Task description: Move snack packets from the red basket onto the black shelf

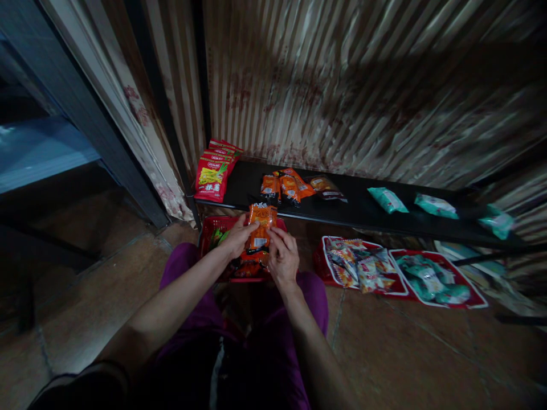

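While the left hand (239, 236) and right hand (284, 257) grip a glossy orange plastic packet (264, 215) (one each side), light, even pressure should suit it best.

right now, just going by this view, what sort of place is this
Perhaps a small snack shop or its storeroom: packs lie roughly by kind along a black shelf, and red baskets lower down hold more.
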Tool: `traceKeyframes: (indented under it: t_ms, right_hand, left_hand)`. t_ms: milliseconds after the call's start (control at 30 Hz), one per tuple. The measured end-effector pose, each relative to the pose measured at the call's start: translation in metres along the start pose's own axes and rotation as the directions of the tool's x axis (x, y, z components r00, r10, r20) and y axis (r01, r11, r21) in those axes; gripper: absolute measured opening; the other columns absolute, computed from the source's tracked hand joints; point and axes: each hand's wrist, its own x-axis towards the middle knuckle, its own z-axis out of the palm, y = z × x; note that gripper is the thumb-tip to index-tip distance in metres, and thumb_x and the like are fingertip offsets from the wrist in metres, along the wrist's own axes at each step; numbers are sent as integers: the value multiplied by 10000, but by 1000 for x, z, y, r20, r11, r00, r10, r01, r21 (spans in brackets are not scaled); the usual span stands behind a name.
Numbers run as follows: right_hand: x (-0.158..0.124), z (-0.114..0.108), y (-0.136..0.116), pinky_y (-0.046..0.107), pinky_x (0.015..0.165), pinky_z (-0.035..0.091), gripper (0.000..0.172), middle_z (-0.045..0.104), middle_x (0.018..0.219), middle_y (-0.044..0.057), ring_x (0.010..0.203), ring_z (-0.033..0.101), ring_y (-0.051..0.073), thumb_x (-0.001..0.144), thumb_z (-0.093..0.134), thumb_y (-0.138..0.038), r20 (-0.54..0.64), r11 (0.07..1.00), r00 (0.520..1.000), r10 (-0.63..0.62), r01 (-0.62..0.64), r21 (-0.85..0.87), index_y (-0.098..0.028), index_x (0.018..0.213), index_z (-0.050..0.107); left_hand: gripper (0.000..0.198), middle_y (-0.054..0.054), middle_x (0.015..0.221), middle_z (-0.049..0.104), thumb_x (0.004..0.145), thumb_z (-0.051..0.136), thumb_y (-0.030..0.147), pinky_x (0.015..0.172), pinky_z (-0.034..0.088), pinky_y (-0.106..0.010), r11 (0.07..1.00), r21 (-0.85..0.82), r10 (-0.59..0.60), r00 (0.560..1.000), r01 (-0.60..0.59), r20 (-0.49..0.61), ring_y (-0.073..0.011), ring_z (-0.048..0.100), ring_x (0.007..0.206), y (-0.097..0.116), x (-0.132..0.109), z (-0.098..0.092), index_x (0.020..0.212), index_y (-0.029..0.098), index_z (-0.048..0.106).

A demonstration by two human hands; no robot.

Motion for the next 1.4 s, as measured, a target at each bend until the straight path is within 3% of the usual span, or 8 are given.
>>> traceKeyframes:
  t_ms: [267,467,700,867,1000,1100,1200,1400]
  right_hand:
    - [0,0,-4,412,1021,413,354,615,1237,84,1143,552,216,885,480,-306,89,997,994,68,-72,38,-229,1203,616]
    - [-3,1,-9,449,1063,377,503,544,1333,132,1239,494,254,840,555,-410,122,980,979,163,-175,94,-178,1287,536]
    - [-2,0,-13,454,1039,399,742,564,1321,109,1197,539,274,676,724,-446,239,871,902,360,-417,261,-214,1336,476]
    - [-4,5,-11,425,1042,387,643,595,1283,83,1161,559,243,703,686,-400,185,803,871,455,-491,338,-206,1292,516]
    - [-5,11,-10,384,988,436,581,638,1215,52,1092,593,207,718,661,-424,201,575,779,594,-586,570,-219,1249,544]
    - [-3,11,-12,328,855,514,495,680,1125,27,983,644,185,678,707,-403,292,277,661,692,-616,738,-244,1137,610]
    - [0,7,-15,310,778,545,422,715,1021,16,904,670,177,620,765,-351,387,47,570,724,-602,797,-251,1017,663]
    - [-7,7,-12,338,768,571,291,736,927,17,836,688,187,600,790,-320,512,-122,504,695,-619,776,-239,862,695]
  left_hand:
    - [420,-35,904,685,727,676,224,696,508,-275,999,35,0,999,1,-38,-154,642,747,3,-1,1,1119,199,529]
    - [395,-24,939,676,723,668,292,662,470,-251,998,61,-13,999,16,-34,-156,619,774,7,-2,1,1097,236,554]
    - [350,-30,1136,633,742,664,411,741,442,-281,989,141,-33,997,42,-64,-201,582,985,9,-4,-2,1059,281,591]
    - [255,-41,1176,616,794,610,370,712,441,-261,965,263,5,999,4,-31,-229,531,1094,13,-13,2,1029,272,636]
    - [215,-66,1141,621,767,652,330,747,463,-265,969,228,94,996,-91,0,-226,543,1070,8,-12,2,955,224,656]
    - [233,-63,1083,630,719,706,276,825,452,-271,964,215,192,970,-158,-150,-197,560,1036,1,-4,-2,930,211,631]
    - [286,-53,1095,625,698,732,288,858,432,-276,979,187,141,940,-85,-310,-185,560,1057,-2,4,-8,945,222,603]
    - [324,-15,953,664,664,755,416,708,449,-246,997,54,-31,968,46,-250,-143,612,844,9,13,-10,867,216,600]
